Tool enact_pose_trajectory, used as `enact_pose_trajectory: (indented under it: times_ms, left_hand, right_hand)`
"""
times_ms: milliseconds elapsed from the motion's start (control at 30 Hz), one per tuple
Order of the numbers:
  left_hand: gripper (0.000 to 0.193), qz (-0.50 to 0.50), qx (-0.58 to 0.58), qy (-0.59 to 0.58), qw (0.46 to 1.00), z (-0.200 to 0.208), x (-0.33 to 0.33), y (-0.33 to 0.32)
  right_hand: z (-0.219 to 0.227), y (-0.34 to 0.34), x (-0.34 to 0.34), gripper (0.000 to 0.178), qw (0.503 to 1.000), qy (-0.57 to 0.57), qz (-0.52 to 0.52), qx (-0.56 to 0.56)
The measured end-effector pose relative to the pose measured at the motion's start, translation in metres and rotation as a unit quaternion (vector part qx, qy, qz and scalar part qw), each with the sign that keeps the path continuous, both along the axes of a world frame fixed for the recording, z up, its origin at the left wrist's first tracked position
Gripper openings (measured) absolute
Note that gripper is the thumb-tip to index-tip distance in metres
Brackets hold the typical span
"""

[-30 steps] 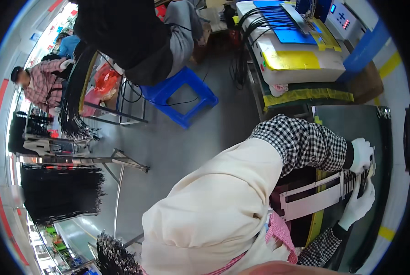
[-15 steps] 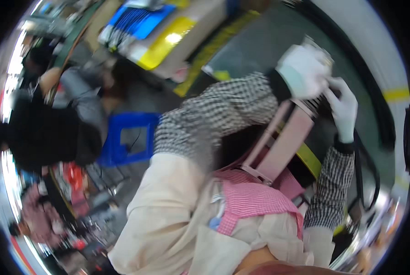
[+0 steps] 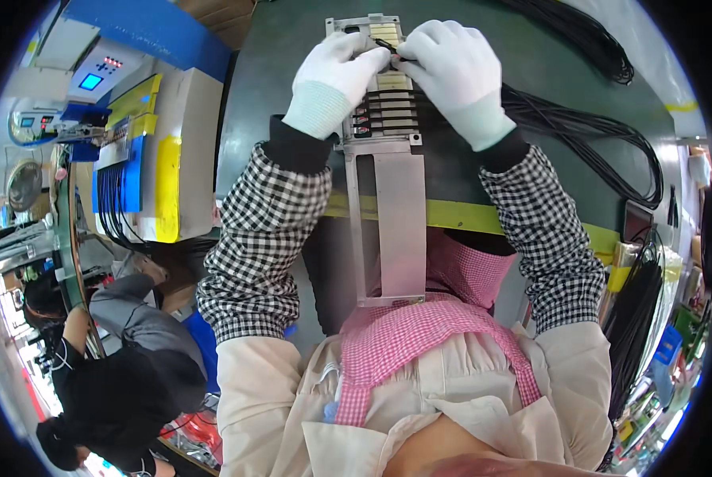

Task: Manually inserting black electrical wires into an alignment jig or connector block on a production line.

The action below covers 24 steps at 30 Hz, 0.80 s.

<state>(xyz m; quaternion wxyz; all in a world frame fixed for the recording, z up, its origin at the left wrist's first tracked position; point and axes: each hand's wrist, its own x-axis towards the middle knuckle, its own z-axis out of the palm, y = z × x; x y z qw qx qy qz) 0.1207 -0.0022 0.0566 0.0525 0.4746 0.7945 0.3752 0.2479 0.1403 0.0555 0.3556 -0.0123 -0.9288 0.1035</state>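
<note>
Both my hands wear white gloves and meet over the far end of a long metal fixture. Several black cables lie side by side across its slots, near my wrists. My left hand is closed in a pinch at a short black cable end. From the other side my right hand pinches the same cable end, its fingertips almost touching the left ones. Pale yellowish blocks show in the fixture behind the fingers. The cable's tip is partly hidden by my fingertips.
The fixture's near end overhangs the yellow-edged green table toward my apron. Black cable bundles lie at the right; more cables hang off that side. A machine with blue and yellow parts stands left. A person in black sits lower left.
My view has swung round and steadied, so the table and fixture now appear upright ahead. My hands, earlier blurred at the upper right, now appear at the top middle, pinching the cable end.
</note>
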Motion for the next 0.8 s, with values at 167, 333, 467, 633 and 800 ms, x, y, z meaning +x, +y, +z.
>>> enact_pose_trajectory:
  times_ms: [167, 333, 467, 633, 800]
  left_hand:
    - [0.024, -0.036, -0.012, -0.027, 0.999, 0.003, -0.007, -0.01]
    - [0.019, -0.042, 0.028, -0.332, 0.942, 0.001, -0.01, -0.004]
    - [0.015, -0.018, 0.035, -0.165, 0.985, -0.002, -0.004, -0.002]
    - [0.012, -0.029, 0.056, 0.138, 0.988, -0.009, -0.004, 0.002]
    - [0.013, -0.044, 0.06, 0.129, 0.989, -0.01, -0.007, 0.002]
  right_hand:
    - [-0.003, 0.004, 0.004, 0.018, 0.962, -0.122, 0.057, -0.238]
    - [-0.021, -0.004, -0.012, 0.017, 0.997, 0.044, -0.063, 0.028]
    - [-0.01, -0.011, -0.005, 0.018, 0.994, -0.002, -0.1, -0.035]
    - [-0.01, -0.005, 0.001, 0.021, 0.952, -0.113, -0.048, -0.28]
    - [-0.015, 0.003, 0.006, 0.022, 0.954, -0.126, -0.016, -0.27]
